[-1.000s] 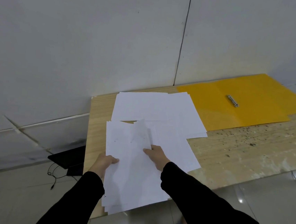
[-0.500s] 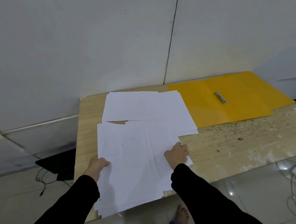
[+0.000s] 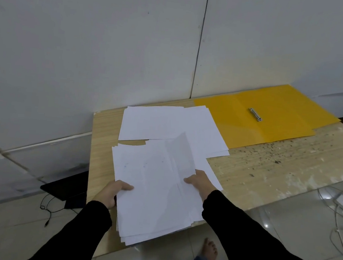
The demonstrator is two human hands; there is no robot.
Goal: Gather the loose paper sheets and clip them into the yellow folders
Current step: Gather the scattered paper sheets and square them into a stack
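Now paper stack (image 3: 156, 191) held between left grip (image 3: 110, 193) and right grip (image 3: 200, 183)

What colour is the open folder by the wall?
Yellow. The open folder shows best in the head view.
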